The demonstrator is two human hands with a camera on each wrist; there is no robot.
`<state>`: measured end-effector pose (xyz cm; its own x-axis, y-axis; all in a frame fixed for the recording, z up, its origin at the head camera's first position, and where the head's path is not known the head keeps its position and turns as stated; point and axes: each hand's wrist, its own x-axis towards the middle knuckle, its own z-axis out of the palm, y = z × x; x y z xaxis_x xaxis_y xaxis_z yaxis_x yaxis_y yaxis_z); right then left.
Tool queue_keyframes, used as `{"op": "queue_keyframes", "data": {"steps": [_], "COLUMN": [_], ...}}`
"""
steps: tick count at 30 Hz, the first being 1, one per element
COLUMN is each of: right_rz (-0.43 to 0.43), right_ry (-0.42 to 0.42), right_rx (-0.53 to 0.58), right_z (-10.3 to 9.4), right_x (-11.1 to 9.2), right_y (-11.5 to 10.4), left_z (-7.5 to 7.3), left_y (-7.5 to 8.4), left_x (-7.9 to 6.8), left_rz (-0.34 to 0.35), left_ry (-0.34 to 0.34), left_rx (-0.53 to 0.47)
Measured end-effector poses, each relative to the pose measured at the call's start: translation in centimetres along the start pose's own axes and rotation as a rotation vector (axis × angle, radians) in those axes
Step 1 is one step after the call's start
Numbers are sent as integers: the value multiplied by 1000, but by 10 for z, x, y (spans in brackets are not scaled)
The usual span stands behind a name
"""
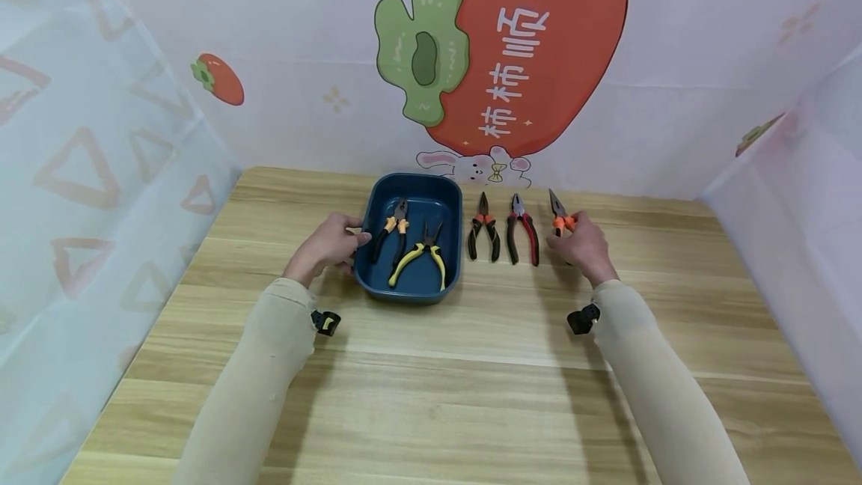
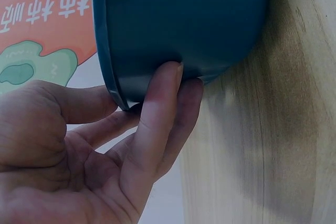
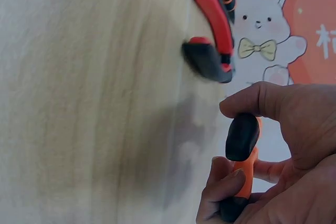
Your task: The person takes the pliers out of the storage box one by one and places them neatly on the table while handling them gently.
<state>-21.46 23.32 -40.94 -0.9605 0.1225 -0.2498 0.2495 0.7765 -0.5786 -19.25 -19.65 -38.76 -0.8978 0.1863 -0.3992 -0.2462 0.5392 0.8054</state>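
While right grip (image 1: 586,245) holds orange pliers (image 1: 559,208) toward table's (image 1: 471,395) far right, left grip (image 1: 334,239) pinches blue tray (image 1: 407,296) by its left side; red pliers (image 1: 518,212) and dark pliers (image 1: 483,217) lie between, blocking straight path.

A wood-grain tabletop (image 1: 444,410) is bounded by pale sheeting (image 1: 296,21); a large red fruit (image 1: 579,36) is printed at the rear.

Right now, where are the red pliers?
In the head view, the red pliers lie on the table right of the blue box, between the black-and-orange pair and the orange pliers in the right hand.
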Motion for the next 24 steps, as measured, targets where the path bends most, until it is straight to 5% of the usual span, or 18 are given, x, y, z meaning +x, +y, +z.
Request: {"op": "queue_keyframes", "data": {"steps": [24], "right_rz": [95], "right_ry": [-68], "right_rx": [-23], "right_z": [7], "right_x": [9], "right_y": [4], "left_z": [1], "left_y": [0], "left_x": [1], "left_rz": [-4], "left_ry": [4], "left_rx": [3]}}
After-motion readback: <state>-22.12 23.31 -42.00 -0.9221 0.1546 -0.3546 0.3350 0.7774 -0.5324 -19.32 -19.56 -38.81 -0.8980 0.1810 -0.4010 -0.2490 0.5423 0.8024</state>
